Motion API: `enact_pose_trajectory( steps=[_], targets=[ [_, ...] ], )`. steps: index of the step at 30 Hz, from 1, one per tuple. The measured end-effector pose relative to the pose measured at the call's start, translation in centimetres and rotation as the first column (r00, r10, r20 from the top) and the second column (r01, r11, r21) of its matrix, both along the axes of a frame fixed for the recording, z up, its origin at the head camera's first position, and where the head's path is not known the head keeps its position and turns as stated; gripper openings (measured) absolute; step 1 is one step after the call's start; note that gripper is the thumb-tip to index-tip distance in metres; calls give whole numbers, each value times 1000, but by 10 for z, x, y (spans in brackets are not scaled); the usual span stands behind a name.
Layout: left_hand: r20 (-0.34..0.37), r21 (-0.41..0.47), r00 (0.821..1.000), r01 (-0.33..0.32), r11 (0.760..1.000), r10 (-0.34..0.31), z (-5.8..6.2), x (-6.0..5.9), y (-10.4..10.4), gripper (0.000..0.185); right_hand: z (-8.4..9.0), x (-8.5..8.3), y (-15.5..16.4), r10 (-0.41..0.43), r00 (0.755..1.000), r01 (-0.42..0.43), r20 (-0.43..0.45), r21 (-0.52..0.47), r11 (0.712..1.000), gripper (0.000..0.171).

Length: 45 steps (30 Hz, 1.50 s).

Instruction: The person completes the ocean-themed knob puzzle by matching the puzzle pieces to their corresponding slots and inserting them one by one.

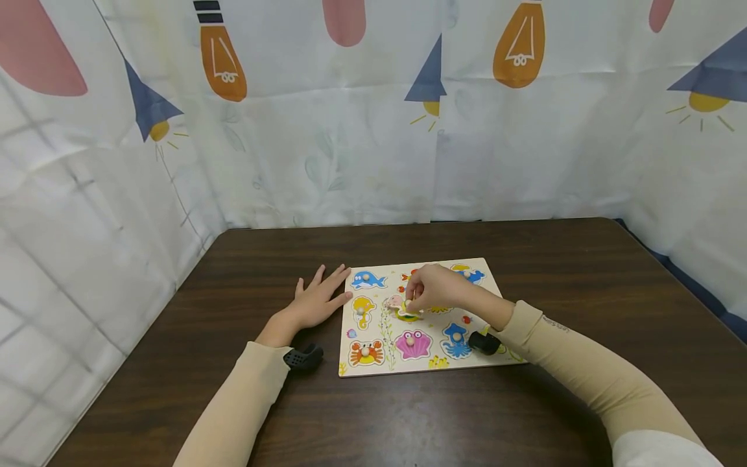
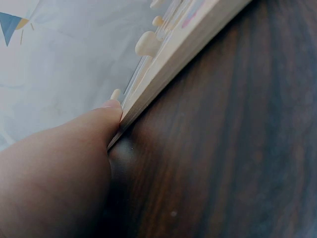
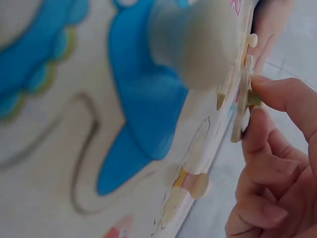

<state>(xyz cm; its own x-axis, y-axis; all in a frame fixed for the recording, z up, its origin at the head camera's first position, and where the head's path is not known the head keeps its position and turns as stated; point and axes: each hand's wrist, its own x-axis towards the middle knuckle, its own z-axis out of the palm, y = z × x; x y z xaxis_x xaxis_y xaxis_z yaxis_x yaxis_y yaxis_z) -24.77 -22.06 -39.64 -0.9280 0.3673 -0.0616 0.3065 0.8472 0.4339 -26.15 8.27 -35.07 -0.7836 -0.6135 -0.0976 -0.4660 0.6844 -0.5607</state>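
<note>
A wooden sea-animal knob puzzle board (image 1: 373, 371) lies on the table. My right hand (image 1: 434, 287) is over its middle, thumb and fingertips pinching the knob of a yellow-green puzzle piece (image 1: 410, 317). In the right wrist view that puzzle piece (image 3: 242, 106) shows edge-on, tilted against the board; its picture is mostly hidden. My left hand (image 1: 318, 301) rests with fingers spread at the board's left edge, and its thumb (image 2: 106, 116) touches that edge. Nearby pieces include a seahorse (image 1: 363, 310), a pink shell (image 1: 413, 344) and a blue squid (image 1: 456, 342).
A whale piece (image 1: 366, 279) and a crab piece (image 1: 366, 353) sit along the board's left side. Black straps with camera units are on both wrists. The brown table (image 1: 280, 253) extends around the board, and a printed curtain (image 1: 373, 162) hangs behind it.
</note>
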Motion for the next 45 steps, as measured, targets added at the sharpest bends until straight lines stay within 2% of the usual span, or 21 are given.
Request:
enact_pose_trajectory(
  steps=[5,14,19,26,35,45],
  targets=[
    [-1,1,1000,4,1000,-4,0,0,0,68,1,2,-3,-6,1000,6,1,20,1000,14],
    [-2,3,1000,-2,1000,2,0,0,1,69,2,-3,-10,45,999,-46,15,80,996,15],
    [6,-4,1000,2,1000,-2,1,-1,1,69,3,-5,-12,33,999,-37,36,102,994,15],
    [-4,0,1000,2,1000,-2,1,0,1,68,2,-5,-15,37,998,-42,58,84,996,16],
    [2,-6,1000,-1,1000,1,0,-1,0,68,1,-4,-17,24,998,-29,54,97,995,17],
    [-2,2,1000,-5,1000,5,2,0,0,69,2,-5,-22,-3,999,-3,38,154,988,19]
  ],
)
